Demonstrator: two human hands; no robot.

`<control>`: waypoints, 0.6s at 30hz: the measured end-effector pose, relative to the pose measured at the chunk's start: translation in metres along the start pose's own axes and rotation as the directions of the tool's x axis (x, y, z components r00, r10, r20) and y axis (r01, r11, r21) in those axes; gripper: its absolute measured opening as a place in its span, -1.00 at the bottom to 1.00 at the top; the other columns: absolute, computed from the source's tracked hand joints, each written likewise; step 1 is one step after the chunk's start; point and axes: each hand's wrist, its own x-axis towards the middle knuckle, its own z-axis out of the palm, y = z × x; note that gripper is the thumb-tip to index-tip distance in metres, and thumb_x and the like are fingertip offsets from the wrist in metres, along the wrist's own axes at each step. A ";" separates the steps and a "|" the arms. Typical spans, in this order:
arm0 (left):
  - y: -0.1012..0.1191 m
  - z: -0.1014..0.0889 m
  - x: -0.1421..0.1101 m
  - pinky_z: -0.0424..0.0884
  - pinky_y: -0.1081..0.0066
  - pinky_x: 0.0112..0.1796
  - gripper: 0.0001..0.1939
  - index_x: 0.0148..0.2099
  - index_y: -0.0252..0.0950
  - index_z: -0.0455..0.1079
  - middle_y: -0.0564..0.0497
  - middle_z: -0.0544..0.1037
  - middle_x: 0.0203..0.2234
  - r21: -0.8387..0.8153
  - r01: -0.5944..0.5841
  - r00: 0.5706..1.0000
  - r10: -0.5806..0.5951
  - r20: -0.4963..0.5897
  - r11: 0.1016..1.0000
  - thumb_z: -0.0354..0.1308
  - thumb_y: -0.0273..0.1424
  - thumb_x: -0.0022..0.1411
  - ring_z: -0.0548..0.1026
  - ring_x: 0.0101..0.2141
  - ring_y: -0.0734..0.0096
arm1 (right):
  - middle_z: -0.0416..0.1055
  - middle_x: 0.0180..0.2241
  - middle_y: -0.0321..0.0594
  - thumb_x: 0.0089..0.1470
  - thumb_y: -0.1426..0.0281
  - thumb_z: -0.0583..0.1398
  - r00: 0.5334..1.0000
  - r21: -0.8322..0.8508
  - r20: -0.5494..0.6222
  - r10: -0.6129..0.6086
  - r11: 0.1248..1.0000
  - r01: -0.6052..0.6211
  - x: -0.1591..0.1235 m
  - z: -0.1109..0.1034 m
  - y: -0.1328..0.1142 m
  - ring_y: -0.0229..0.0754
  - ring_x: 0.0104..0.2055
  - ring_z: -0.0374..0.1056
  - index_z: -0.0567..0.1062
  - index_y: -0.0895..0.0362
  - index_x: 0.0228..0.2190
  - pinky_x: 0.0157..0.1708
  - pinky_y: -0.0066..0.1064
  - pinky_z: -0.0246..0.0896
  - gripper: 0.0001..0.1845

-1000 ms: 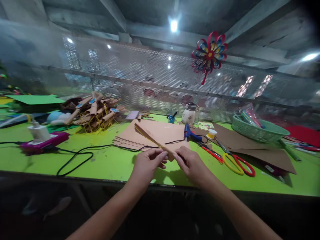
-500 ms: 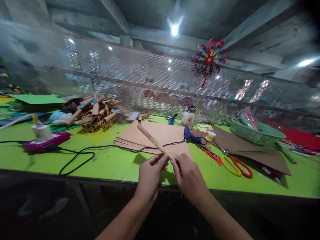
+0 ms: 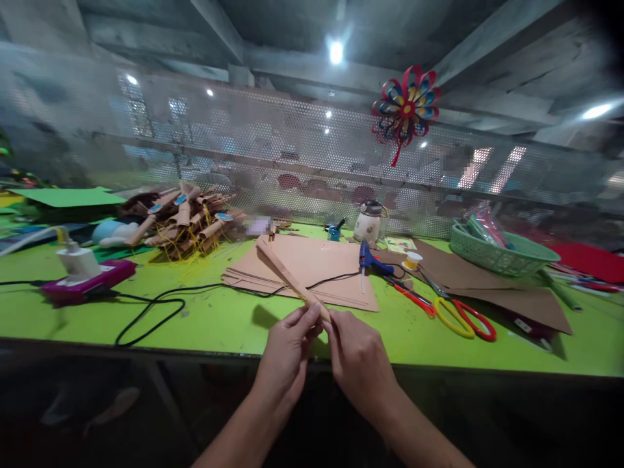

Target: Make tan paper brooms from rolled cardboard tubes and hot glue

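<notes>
A long, narrow folded strip of brown paper (image 3: 285, 271) slants away from me over the green table, its near end between my hands. My left hand (image 3: 288, 344) pinches it with the thumb on top, a little above the near end. Around that end my right hand (image 3: 359, 351) is closed, its fingertips close to the left thumb. A thin yellow string (image 3: 296, 292) shows along the strip near my left hand. Beneath the strip's far part lies a stack of brown paper sheets (image 3: 326, 257), crossed by a black cable.
Right of the stack lie a blue glue gun (image 3: 371, 260), red-yellow scissors (image 3: 453, 316), a string spool (image 3: 412, 260) and a green basket (image 3: 507, 250). A pile of rolled paper pieces (image 3: 190, 221) and a purple power strip (image 3: 88, 281) sit left. A lidded jar (image 3: 368, 222) stands behind.
Both hands have come slightly nearer to me with the strip. The strip has turned from its edge to a flatter face, and my right hand has closed further around its near end.
</notes>
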 end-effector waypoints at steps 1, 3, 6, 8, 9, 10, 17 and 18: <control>0.000 0.000 -0.001 0.35 0.55 -0.28 -0.82 -0.31 -0.39 0.55 -0.05 0.54 -0.42 0.004 -0.001 1.000 0.001 0.007 1.000 0.33 -0.40 -0.01 0.43 -0.34 0.48 | 0.35 -0.45 -0.17 0.21 0.51 -0.03 1.000 -0.010 0.004 -0.002 1.000 0.002 0.000 -0.001 -0.001 -0.15 -0.41 0.30 0.38 0.19 -0.28 -0.39 -0.35 0.16 -0.80; 0.000 -0.001 -0.002 0.36 0.55 -0.26 -0.83 -0.30 -0.39 0.55 -0.05 0.55 -0.40 0.007 -0.009 1.000 0.009 0.015 1.000 0.32 -0.41 0.01 0.44 -0.33 0.48 | 0.35 -0.45 -0.16 0.21 0.51 -0.02 1.000 -0.016 -0.005 -0.004 1.000 0.004 -0.002 -0.003 -0.003 -0.13 -0.41 0.30 0.39 0.20 -0.25 -0.40 -0.34 0.17 -0.80; 0.002 -0.002 -0.004 0.37 0.54 -0.23 -0.82 -0.29 -0.39 0.55 -0.05 0.56 -0.38 0.009 -0.019 1.000 0.019 0.019 1.000 0.32 -0.42 0.00 0.45 -0.29 0.46 | 0.38 -0.41 -0.14 0.20 0.51 0.00 0.999 0.026 -0.042 -0.008 1.000 0.009 -0.005 -0.004 -0.005 -0.11 -0.38 0.32 0.38 0.20 -0.19 -0.39 -0.32 0.21 -0.80; 0.003 -0.003 -0.006 0.39 0.53 -0.23 -0.81 -0.29 -0.38 0.55 -0.05 0.56 -0.39 0.015 -0.024 0.999 0.024 0.021 1.000 0.33 -0.43 -0.01 0.46 -0.31 0.45 | 0.40 -0.39 -0.13 0.20 0.51 0.01 0.996 0.087 -0.085 -0.011 0.996 0.018 -0.007 -0.006 -0.008 -0.11 -0.35 0.35 0.37 0.20 -0.16 -0.36 -0.31 0.25 -0.79; 0.004 -0.003 -0.007 0.39 0.53 -0.23 -0.81 -0.29 -0.38 0.55 -0.05 0.56 -0.40 0.017 -0.027 0.999 0.026 0.025 0.999 0.34 -0.43 -0.02 0.47 -0.32 0.45 | 0.41 -0.37 -0.12 0.19 0.51 0.02 0.993 0.124 -0.114 -0.004 0.992 0.018 -0.009 -0.007 -0.010 -0.11 -0.34 0.36 0.35 0.21 -0.12 -0.34 -0.31 0.27 -0.78; 0.005 -0.003 -0.007 0.40 0.52 -0.24 -0.81 -0.30 -0.38 0.55 -0.06 0.56 -0.41 0.016 -0.029 0.999 0.029 0.031 0.999 0.34 -0.43 -0.03 0.48 -0.33 0.45 | 0.42 -0.35 -0.11 0.18 0.51 0.04 0.990 0.165 -0.144 0.011 0.986 0.013 -0.010 -0.009 -0.011 -0.11 -0.31 0.38 0.33 0.21 -0.08 -0.31 -0.31 0.29 -0.75; 0.005 -0.007 -0.010 0.43 0.49 -0.27 -0.83 -0.31 -0.37 0.54 -0.04 0.56 -0.42 -0.015 -0.003 0.998 0.004 0.062 1.000 0.34 -0.44 -0.03 0.50 -0.35 0.41 | 0.44 -0.28 -0.15 0.15 0.48 0.07 0.983 0.400 -0.016 0.185 0.902 -0.163 -0.020 -0.023 -0.018 -0.13 -0.25 0.42 0.33 0.09 -0.11 -0.25 -0.37 0.34 -0.75; 0.004 -0.008 -0.010 0.43 0.49 -0.26 -0.84 -0.32 -0.37 0.54 -0.04 0.56 -0.42 -0.017 0.005 0.998 -0.004 0.061 1.000 0.33 -0.44 -0.02 0.50 -0.35 0.43 | 0.44 -0.28 -0.15 0.14 0.48 0.08 0.980 0.408 0.005 0.199 0.894 -0.184 -0.021 -0.024 -0.018 -0.13 -0.26 0.42 0.34 0.09 -0.13 -0.27 -0.37 0.35 -0.77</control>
